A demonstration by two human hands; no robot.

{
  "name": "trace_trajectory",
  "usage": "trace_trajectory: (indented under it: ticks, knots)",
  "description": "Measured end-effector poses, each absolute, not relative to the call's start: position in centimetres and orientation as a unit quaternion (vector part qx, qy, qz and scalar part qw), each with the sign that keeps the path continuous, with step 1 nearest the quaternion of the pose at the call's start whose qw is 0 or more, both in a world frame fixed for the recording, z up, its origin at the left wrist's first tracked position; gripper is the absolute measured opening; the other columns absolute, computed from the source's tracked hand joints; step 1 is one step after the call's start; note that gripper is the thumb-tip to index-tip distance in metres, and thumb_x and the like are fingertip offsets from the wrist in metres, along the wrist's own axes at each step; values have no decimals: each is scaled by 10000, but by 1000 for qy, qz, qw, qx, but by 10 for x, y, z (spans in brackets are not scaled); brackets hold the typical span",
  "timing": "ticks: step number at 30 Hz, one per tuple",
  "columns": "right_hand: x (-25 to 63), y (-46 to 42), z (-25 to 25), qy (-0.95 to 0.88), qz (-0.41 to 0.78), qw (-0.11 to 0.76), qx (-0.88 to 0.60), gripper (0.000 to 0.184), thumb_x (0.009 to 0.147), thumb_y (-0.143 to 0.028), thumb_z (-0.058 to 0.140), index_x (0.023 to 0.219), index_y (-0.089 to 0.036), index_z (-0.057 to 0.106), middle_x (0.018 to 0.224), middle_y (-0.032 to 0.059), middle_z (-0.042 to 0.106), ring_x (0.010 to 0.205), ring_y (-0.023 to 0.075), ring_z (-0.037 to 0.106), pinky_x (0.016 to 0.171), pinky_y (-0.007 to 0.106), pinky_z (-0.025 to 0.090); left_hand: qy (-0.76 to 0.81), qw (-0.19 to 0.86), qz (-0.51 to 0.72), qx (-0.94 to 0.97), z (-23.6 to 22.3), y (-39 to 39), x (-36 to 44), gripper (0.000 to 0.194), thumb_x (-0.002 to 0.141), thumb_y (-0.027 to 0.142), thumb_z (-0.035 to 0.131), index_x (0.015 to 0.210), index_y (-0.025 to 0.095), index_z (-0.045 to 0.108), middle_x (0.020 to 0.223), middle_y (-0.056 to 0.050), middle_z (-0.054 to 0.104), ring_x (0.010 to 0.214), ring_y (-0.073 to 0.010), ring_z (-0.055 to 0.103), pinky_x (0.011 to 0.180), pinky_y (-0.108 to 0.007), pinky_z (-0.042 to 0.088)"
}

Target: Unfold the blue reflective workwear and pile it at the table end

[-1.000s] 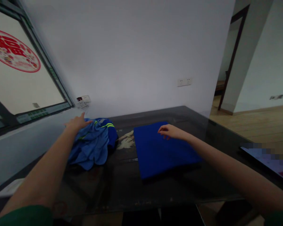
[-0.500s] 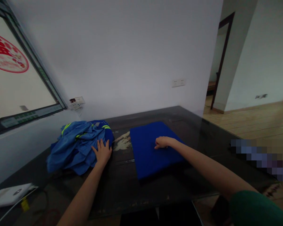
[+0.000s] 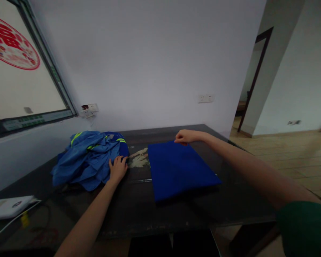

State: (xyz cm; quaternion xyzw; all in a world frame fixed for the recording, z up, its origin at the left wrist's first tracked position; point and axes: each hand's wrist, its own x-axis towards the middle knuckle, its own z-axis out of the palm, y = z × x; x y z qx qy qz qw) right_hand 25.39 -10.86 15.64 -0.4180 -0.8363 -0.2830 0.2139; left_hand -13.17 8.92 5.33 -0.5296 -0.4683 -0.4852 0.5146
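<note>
A crumpled blue garment with yellow-green stripes [image 3: 88, 159] lies on the left of a dark glass table [image 3: 176, 214]. My left hand [image 3: 118, 168] rests on the garment's right edge, fingers curled down into the cloth. A folded deep-blue cloth [image 3: 176, 169] lies flat in the middle of the table. My right hand [image 3: 186, 136] is at the far edge of that folded cloth, fingers curled and pinched at its back rim.
A white device with a cable [image 3: 9, 207] lies at the table's left front. Behind it are a white wall with sockets [image 3: 206, 98] and a window with a red round sticker [image 3: 12, 44]. A doorway and wooden floor [image 3: 291, 150] are to the right.
My right hand moved from the middle of the folded cloth to its far edge. My left hand, which came off the far side of the garment, stays at its right edge with fingers more curled.
</note>
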Motion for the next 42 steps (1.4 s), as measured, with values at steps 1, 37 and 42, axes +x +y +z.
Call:
trace_trajectory:
  ticks: [1, 37, 42]
  knots:
    - [253, -110, 158, -825, -279, 213, -443, 356, 915, -363, 469, 694, -120, 604, 580, 16, 551, 507, 87, 476, 549, 216, 356, -474, 510, -486, -529, 53, 88, -131, 402, 869, 191, 449, 1251, 202, 573, 1320, -134, 536, 1265, -290, 424, 1104, -620, 161]
    - [185, -208, 173, -788, -138, 546, -247, 286, 851, -210, 598, 586, -147, 513, 473, -7, 528, 393, 42, 440, 362, 147, 314, -485, 467, -499, -546, 51, 90, -134, 452, 853, 182, 435, 1294, 178, 536, 1375, -158, 468, 1280, -307, 400, 1101, -594, 181]
    - [178, -251, 209, -679, -86, 714, -148, 323, 905, -55, 444, 602, -162, 473, 529, -11, 561, 510, 59, 551, 564, 183, 489, -391, 454, -559, -573, 63, 59, -120, 407, 860, 163, 406, 1238, 196, 555, 1321, -112, 526, 1241, -270, 449, 1107, -520, 237]
